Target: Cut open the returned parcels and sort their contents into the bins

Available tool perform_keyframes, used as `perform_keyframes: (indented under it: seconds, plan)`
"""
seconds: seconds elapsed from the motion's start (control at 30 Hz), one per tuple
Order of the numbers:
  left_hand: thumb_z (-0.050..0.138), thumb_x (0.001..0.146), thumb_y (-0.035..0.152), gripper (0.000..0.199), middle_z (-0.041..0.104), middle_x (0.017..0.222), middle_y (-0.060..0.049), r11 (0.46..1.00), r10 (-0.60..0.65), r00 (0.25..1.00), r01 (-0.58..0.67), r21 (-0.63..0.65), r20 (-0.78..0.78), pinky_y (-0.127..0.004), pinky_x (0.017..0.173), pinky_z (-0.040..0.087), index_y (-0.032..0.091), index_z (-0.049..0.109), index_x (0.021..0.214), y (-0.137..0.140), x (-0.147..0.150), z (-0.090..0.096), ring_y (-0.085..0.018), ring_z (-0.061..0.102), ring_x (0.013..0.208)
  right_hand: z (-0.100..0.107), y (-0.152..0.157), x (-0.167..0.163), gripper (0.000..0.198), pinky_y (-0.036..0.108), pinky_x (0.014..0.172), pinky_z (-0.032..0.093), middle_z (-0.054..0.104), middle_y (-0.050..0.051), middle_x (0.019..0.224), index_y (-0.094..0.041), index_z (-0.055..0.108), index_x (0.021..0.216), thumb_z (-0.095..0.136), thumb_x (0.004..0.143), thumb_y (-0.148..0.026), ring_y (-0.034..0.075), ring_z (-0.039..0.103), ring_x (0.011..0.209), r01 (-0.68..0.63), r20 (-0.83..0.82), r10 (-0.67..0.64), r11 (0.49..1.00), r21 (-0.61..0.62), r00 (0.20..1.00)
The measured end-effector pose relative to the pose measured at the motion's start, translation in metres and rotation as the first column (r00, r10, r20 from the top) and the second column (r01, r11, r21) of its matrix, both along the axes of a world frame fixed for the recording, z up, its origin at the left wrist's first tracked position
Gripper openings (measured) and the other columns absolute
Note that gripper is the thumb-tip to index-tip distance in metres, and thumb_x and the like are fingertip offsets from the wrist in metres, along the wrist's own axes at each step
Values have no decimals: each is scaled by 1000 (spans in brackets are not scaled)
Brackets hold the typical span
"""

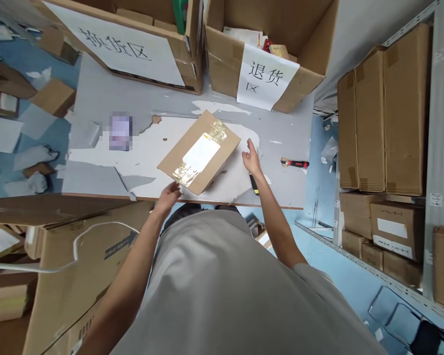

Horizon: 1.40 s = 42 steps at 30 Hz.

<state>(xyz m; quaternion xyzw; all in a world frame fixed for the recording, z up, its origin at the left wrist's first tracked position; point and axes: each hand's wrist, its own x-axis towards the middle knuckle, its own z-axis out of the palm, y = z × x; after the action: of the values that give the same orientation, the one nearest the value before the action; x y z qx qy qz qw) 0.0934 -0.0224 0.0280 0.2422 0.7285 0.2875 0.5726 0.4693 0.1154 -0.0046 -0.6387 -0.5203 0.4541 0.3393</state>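
A taped cardboard box (pixel 225 143) with a white shipping label (pixel 202 153) lies at a slant over the worktable, one side face showing at its lower right. My left hand (pixel 167 198) is by the box's near left corner, fingers loosely bent and apart; whether the fingertips touch the cardboard I cannot tell. To the right of the box, my right hand (pixel 251 158) is open, thumb and fingers spread, with a gap to the box. Partly hidden by my right wrist is a yellow and black tool (pixel 253 184), probably a utility knife. Farther right lies a red and black handled cutter (pixel 295 163).
Two large open cartons with paper signs, a left one (pixel 190 74) and a right one (pixel 222 74), stand along the table's back. A blurred purple packet (pixel 120 132) lies left. Shelves of cartons (pixel 403 113) rise at right; boxes and scraps litter the floor at left.
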Motion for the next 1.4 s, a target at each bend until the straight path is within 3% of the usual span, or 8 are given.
perform_keyframes:
  seconds: [0.17,0.4,0.53,0.67,0.77,0.97,1.23,1.4]
  plan:
    - [73,62,20,63,86,144,-17,983,-178,976,172,60,126,-63,141,46,20,82,124,-3,3,-9,-43,70,154,-1,13,-21,67,60,139,50,70,19,168,-21,64,162,65,99,-41,32,66,159,33,-72,-34,999,-12,997]
    - [89,68,35,71,82,150,-20,962,-180,984,172,209,17,-60,134,54,17,78,136,13,-81,-16,-42,73,151,16,-148,-58,54,55,126,63,77,18,157,-24,73,141,73,89,-39,32,73,144,225,-55,-241,951,-213,969]
    - [92,61,32,82,76,159,-24,954,-279,960,276,118,13,-63,129,58,16,76,140,22,-112,-22,-44,72,151,10,-193,-89,64,63,119,65,79,18,154,-24,75,144,75,83,-42,37,72,143,274,-32,-296,916,-293,955]
    - [94,59,29,56,82,142,-21,928,-369,929,369,59,-15,-64,130,57,17,83,112,32,-111,-21,-47,71,149,8,-191,-111,67,69,133,52,75,16,163,-26,79,145,76,80,-44,37,65,154,330,1,-346,894,-305,938]
    - [93,64,33,39,77,155,-20,929,-344,938,346,133,-39,-61,136,52,20,85,100,41,-113,-14,-47,65,158,24,-185,-111,68,62,144,41,68,14,174,-26,80,148,76,83,-45,35,55,167,339,1,-348,911,-235,937]
    - [79,85,41,32,77,160,-18,945,-224,974,214,246,14,-59,137,52,20,91,106,59,-119,4,-41,63,163,58,-174,-107,73,54,139,50,72,14,168,-26,77,160,75,100,-67,32,65,159,326,-51,-333,939,-112,942]
    - [75,95,57,46,86,133,-16,991,-90,992,80,108,84,-53,124,63,18,83,116,42,-112,-8,-32,80,135,41,-183,-102,85,56,142,47,72,18,171,-20,77,158,61,105,-86,34,64,164,373,-77,-393,908,-193,916]
    - [79,76,36,43,87,130,-14,990,-113,993,115,86,-21,-56,130,57,18,82,114,24,-102,-16,-35,78,138,26,-197,-108,73,59,139,50,80,15,161,-22,80,151,74,98,-72,34,67,159,296,-67,-329,908,-295,942]
